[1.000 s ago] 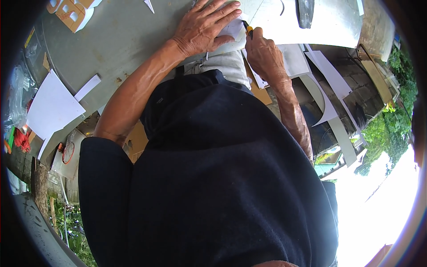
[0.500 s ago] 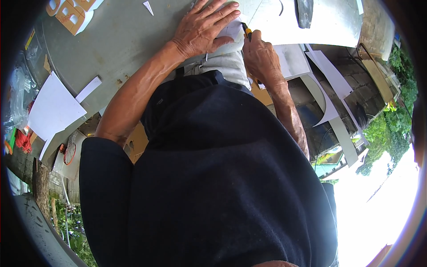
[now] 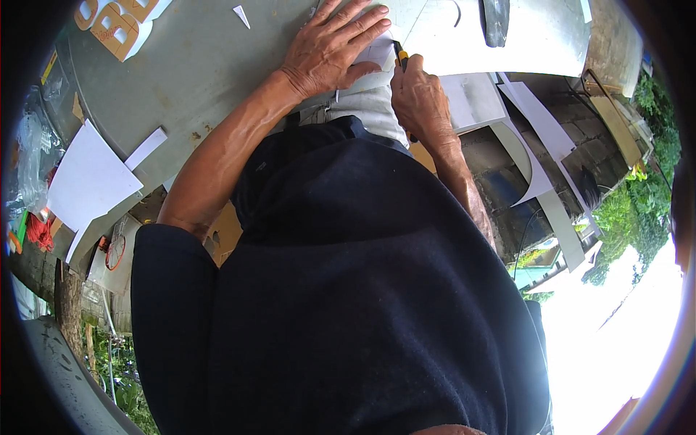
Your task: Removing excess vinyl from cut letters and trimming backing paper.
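My left hand lies flat with its fingers spread, pressing on a white sheet at the near edge of the table. Part of that sheet is hidden under the palm and fingers. My right hand is wrapped round a utility knife with a yellow and black body. The knife's tip points away from me and meets the right side of the sheet, close to my left fingertips. Thin lines show on the sheet.
Letter-shaped pieces with orange-brown faces and a small white triangular scrap lie on the grey table. A dark strip rests at far right. White offcuts are at left, with more panels leaning at right.
My right hand has shifted slightly nearer to me and to the left, and the knife has come with it. The left hand stays in place on the sheet.
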